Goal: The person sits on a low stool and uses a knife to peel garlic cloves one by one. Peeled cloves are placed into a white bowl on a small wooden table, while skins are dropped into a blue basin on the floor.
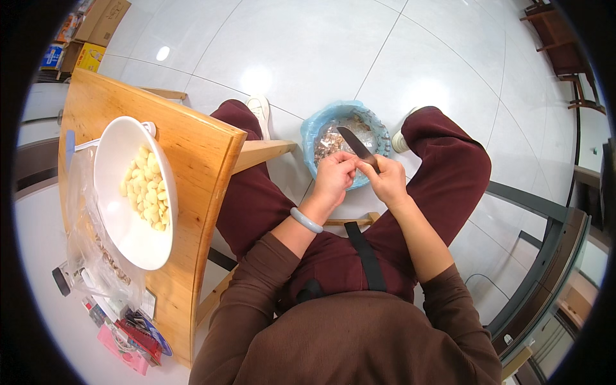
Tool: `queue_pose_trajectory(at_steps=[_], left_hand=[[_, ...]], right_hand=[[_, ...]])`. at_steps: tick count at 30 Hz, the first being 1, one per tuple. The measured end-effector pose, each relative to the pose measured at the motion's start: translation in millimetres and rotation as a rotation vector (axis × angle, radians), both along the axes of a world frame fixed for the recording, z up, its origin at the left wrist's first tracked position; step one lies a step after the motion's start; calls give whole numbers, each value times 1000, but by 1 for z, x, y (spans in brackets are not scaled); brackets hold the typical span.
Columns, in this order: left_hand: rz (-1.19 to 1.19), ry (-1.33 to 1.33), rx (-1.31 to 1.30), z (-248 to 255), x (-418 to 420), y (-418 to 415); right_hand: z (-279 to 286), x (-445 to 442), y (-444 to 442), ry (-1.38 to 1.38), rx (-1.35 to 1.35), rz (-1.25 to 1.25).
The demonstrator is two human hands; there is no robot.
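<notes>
My right hand (389, 180) is closed around the handle end of a dark-bladed knife (358, 145), whose blade points up and to the left. Its thumb meets the fingertips of my left hand (334, 175), which are pinched together; whatever small thing may be between them is hidden. Both hands are over the near part of a bin lined with a blue plastic bag (315, 126), with brownish peelings (329, 143) and clear plastic inside. To the left, a white bowl (113, 192) holds many pale peeled cloves (147, 185), apparently garlic.
The bowl stands on a wooden table (187, 144). Beside it lie a clear plastic bag (84, 192), a pink packet (122, 353) and other small items. Cardboard boxes (103, 21) are at the upper left. A dark metal frame (524, 199) stands at the right.
</notes>
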State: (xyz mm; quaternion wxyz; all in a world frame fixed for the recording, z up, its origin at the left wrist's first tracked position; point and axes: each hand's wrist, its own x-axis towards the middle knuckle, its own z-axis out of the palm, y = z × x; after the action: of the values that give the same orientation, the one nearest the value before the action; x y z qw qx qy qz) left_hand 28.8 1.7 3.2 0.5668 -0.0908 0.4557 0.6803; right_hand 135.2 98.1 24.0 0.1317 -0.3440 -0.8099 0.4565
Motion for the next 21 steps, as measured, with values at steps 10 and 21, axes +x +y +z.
queue_pose_trajectory(at_steps=[10, 21], left_hand=[[149, -39, -5, -1, -1, 8], [27, -120, 19, -6, -20, 5]], right_hand=[[-5, -4, -11, 80, 402, 248], [-22, -5, -1, 57, -147, -35]])
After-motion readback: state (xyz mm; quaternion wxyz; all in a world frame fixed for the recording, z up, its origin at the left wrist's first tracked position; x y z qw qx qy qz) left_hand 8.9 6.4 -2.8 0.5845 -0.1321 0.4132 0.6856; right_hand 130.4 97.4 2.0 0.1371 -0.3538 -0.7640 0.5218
